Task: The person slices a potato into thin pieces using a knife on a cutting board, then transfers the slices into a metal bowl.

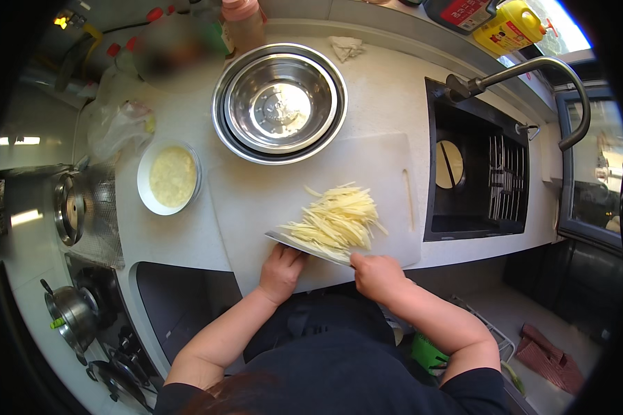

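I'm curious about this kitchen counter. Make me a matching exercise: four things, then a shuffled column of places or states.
1. pale yellow shredded strips
2. wide flat metal knife
3. round shiny steel bowls
4. round white bowl

A. nested together
B. filled with pale yellow contents
C. gripped by the right hand
D. heaped on the flat whitish cutting board

Pairs: 1-D, 2-C, 3-A, 4-B

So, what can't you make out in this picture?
In the head view:
Knife handle: mostly covered by the right fingers.
Outer steel bowl, inside bottom: hidden by the inner bowl.
Items at the upper left: blurred.
Dark shirt: cut off by the lower edge.
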Demonstrator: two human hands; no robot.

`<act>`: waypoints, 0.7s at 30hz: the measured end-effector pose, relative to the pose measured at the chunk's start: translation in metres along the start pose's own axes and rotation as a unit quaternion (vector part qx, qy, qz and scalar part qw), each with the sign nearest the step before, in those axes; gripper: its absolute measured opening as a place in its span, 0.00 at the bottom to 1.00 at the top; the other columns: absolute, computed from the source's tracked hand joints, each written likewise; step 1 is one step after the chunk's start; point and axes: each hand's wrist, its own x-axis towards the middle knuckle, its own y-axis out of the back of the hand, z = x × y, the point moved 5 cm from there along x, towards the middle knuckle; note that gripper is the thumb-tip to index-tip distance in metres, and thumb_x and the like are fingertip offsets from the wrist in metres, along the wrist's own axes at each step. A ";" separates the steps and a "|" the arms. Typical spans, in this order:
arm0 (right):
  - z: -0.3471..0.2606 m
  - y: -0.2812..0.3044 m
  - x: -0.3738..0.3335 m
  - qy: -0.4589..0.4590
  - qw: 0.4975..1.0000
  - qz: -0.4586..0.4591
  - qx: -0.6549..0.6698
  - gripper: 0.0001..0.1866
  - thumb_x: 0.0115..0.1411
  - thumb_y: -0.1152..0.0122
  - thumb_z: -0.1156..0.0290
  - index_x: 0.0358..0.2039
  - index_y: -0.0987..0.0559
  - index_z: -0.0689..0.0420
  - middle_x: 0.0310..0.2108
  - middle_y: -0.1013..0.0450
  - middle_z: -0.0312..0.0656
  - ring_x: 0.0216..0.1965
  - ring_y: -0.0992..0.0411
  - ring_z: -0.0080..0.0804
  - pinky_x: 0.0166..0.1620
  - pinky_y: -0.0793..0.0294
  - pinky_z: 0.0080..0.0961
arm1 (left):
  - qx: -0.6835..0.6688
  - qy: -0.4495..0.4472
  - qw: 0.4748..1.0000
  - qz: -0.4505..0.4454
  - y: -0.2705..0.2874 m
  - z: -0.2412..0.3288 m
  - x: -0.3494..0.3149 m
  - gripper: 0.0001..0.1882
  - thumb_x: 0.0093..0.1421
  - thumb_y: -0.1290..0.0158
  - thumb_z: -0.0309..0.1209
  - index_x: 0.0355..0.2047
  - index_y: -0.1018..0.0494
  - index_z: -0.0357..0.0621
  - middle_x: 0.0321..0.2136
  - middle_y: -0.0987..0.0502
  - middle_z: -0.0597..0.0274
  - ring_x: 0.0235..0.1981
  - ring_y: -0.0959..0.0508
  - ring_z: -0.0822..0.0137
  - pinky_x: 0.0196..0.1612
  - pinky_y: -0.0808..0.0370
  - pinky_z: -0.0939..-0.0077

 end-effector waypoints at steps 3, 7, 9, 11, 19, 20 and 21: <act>-0.013 -0.010 0.027 -0.004 1.000 0.012 0.017 0.05 0.55 0.49 0.73 0.31 0.28 0.58 0.26 0.23 0.52 0.29 0.24 0.53 0.32 0.26 0.48 | 0.007 -0.007 1.000 -0.010 0.002 0.001 0.000 0.13 0.47 0.45 0.25 0.36 0.21 0.43 0.39 0.23 0.60 0.47 0.26 0.53 0.44 0.23 0.68; -0.015 -0.014 0.038 0.016 0.998 0.064 0.020 0.04 0.55 0.46 0.71 0.29 0.28 0.57 0.23 0.25 0.50 0.27 0.25 0.53 0.31 0.27 0.49 | 0.006 -0.024 1.000 0.013 0.007 0.004 0.004 0.15 0.46 0.46 0.25 0.37 0.21 0.44 0.39 0.23 0.61 0.45 0.25 0.54 0.43 0.23 0.69; -0.010 -0.006 0.028 0.045 0.992 0.104 0.053 0.03 0.55 0.45 0.71 0.29 0.27 0.57 0.23 0.25 0.50 0.27 0.25 0.54 0.31 0.27 0.49 | 0.003 -0.021 1.000 0.010 0.006 0.001 0.003 0.15 0.47 0.46 0.25 0.37 0.21 0.44 0.39 0.24 0.60 0.45 0.25 0.54 0.43 0.22 0.69; -0.008 0.004 0.011 0.028 0.996 0.070 0.037 0.04 0.54 0.46 0.73 0.30 0.27 0.59 0.23 0.24 0.52 0.27 0.25 0.55 0.32 0.26 0.49 | -0.001 -0.015 1.000 0.008 0.004 0.000 0.001 0.16 0.47 0.46 0.25 0.38 0.21 0.44 0.40 0.24 0.60 0.45 0.25 0.54 0.42 0.22 0.69; 0.000 0.004 -0.004 -0.011 1.000 0.012 -0.004 0.04 0.55 0.49 0.73 0.30 0.27 0.59 0.24 0.24 0.52 0.28 0.24 0.55 0.33 0.26 0.49 | -0.003 -0.015 1.000 0.012 0.001 -0.002 -0.002 0.14 0.46 0.46 0.25 0.36 0.21 0.42 0.39 0.23 0.59 0.45 0.25 0.53 0.43 0.22 0.68; -0.006 0.002 0.004 -0.012 1.000 0.014 0.004 0.04 0.55 0.49 0.73 0.30 0.27 0.59 0.24 0.24 0.52 0.28 0.24 0.55 0.33 0.26 0.49 | -0.002 -0.016 1.000 0.008 0.002 -0.002 -0.001 0.14 0.46 0.46 0.25 0.36 0.21 0.42 0.39 0.23 0.59 0.45 0.25 0.54 0.44 0.23 0.68; -0.011 0.000 0.012 -0.014 1.000 0.016 0.011 0.04 0.55 0.49 0.74 0.30 0.27 0.59 0.24 0.24 0.52 0.28 0.24 0.54 0.33 0.26 0.49 | -0.001 -0.018 1.000 0.004 0.004 -0.001 0.000 0.14 0.47 0.46 0.25 0.36 0.21 0.43 0.40 0.23 0.59 0.45 0.25 0.54 0.44 0.23 0.69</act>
